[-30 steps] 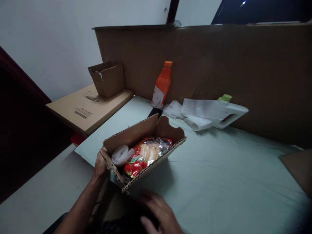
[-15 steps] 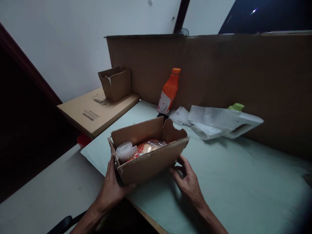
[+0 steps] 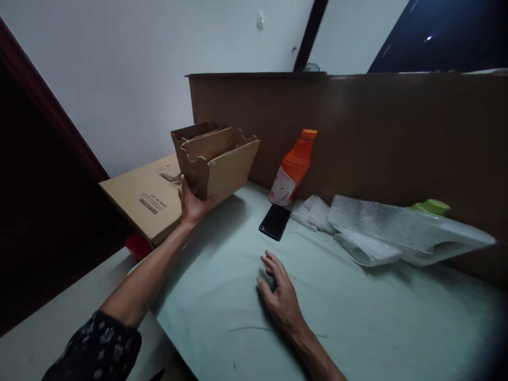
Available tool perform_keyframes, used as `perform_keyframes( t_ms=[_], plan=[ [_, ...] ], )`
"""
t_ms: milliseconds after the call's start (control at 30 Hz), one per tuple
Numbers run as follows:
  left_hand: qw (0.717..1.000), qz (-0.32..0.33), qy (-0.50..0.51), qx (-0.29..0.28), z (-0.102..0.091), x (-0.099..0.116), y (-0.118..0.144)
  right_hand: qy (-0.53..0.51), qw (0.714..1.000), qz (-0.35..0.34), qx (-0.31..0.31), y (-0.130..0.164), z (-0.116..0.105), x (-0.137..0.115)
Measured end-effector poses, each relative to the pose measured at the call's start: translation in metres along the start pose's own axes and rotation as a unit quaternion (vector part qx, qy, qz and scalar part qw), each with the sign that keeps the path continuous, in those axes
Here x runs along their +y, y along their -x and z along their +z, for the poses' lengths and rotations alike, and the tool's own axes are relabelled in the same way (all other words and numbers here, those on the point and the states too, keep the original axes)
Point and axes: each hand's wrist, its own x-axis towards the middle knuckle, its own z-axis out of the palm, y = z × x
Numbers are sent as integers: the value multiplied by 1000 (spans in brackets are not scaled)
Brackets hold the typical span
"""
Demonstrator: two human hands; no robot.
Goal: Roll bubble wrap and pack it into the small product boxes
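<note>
My left hand [image 3: 193, 203] grips the near end of a small open cardboard box [image 3: 222, 166] and holds it up at arm's length, above the far left corner of the pale green table [image 3: 357, 312]. The box's contents are hidden from this angle. Right behind it stands a second small cardboard box [image 3: 190, 132] on a large flat carton [image 3: 146, 196]. My right hand [image 3: 280, 293] rests palm down on the table, fingers spread, holding nothing. A black phone [image 3: 274, 221] lies just beyond it.
An orange bottle [image 3: 292, 168] leans against the tall cardboard wall [image 3: 377, 132] at the back. To its right lie clear plastic bags [image 3: 313, 211] and a white foam piece [image 3: 416, 238], with a green cap [image 3: 432, 206] behind. Something red [image 3: 137, 246] sits under the flat carton.
My left hand has lifted the box from in front of me and carried it away to the far left. My right hand let go of it and settled on the table.
</note>
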Motion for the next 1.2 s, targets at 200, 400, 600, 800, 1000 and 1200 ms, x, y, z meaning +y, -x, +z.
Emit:
perform_keyframes(
  t_ms=[200,400,600,800,1000,1200],
  plan=[
    [994,-87,-59,14,76,-13,-66,59,998,-30,-7,6,-6,6],
    [987,-141,-76,10,111,-31,-67,54,998,-20,-14,4,-11,5],
    [991,-60,-54,-102,96,-13,3,26,999,-20,-12,0,-9,3],
    [923,128,22,-361,38,3,146,42,996,-48,-57,-5,0,-22],
    [867,268,-143,-395,6,-24,203,151,978,-72,-121,17,-7,-33],
    [810,350,-218,-417,-16,-29,243,321,925,-114,-166,110,-123,-34]
  ],
)
